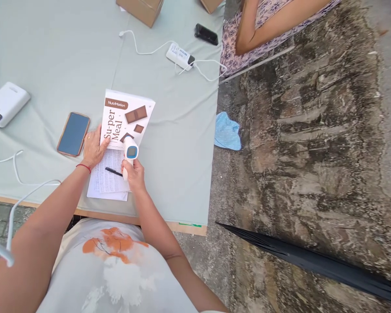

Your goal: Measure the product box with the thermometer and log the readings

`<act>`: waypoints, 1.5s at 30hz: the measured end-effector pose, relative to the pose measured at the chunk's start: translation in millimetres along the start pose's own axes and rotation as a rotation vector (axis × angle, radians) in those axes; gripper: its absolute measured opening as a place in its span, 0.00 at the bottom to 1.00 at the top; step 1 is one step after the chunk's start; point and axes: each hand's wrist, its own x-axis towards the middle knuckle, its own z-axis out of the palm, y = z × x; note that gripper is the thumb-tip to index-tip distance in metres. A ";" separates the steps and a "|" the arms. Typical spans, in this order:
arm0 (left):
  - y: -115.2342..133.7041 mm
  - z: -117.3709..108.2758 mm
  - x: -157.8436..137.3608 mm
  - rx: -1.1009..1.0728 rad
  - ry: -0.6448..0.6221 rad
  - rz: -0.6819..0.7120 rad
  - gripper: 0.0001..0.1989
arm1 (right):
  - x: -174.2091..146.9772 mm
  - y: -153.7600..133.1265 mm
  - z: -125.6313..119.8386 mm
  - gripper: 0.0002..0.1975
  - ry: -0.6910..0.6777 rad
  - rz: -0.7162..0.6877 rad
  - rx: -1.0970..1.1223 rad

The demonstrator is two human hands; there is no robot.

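Observation:
My left hand (95, 147) grips the lower left edge of a white box (130, 111) printed "NutriMotion Su-per Meal" with brown bar pictures. Closed round the handle of a white handheld infrared thermometer (131, 151) is my right hand (135, 174). The thermometer has a blue-framed display facing up, and its head overlaps the box's lower right corner. Below the box lie printed sheets (112, 187) with a black pen (113, 171) on them, partly hidden by the thermometer and my right hand. A smartphone (73, 134) with a brown case rests just left of my left hand.
White power banks, one at the left (14, 102) and one farther back (178, 55), have white cables attached. A black device (206, 34) and a cardboard box (143, 11) stand at the back. Another person's arm (247, 32) is at the far right edge. A blue cloth (227, 131) hangs there too.

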 end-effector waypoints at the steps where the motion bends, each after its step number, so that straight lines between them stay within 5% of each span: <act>1: 0.2 -0.5 0.1 0.012 -0.007 0.004 0.54 | 0.2 -0.1 -0.1 0.18 -0.002 -0.003 -0.001; 7: 2.0 -2.9 0.7 0.016 -0.045 0.008 0.60 | 0.3 -4.3 0.7 0.21 -0.005 0.024 0.041; 20: 9.3 -8.8 -0.2 -0.004 -0.063 0.003 0.54 | -21.5 -18.8 -9.5 0.25 0.076 0.001 -0.011; 26: 10.8 -8.0 0.5 -0.017 -0.011 0.061 0.52 | -8.9 -0.9 -49.6 0.30 0.203 -0.167 -0.349; 32: 11.8 -6.7 2.5 -0.029 -0.019 0.069 0.50 | 12.2 23.6 -103.2 0.28 0.403 -0.123 -0.883; 37: 10.6 -6.1 3.3 -0.034 -0.045 0.037 0.50 | 7.7 24.4 -109.7 0.27 0.397 -0.180 -1.069; 40: 6.7 -3.5 3.2 -0.022 -0.060 0.027 0.49 | -4.6 22.7 -96.8 0.20 0.302 -0.292 -1.088; 45: 1.3 -0.7 2.9 -0.009 -0.069 0.032 0.45 | -19.5 23.9 -72.7 0.07 -0.154 -0.353 -1.126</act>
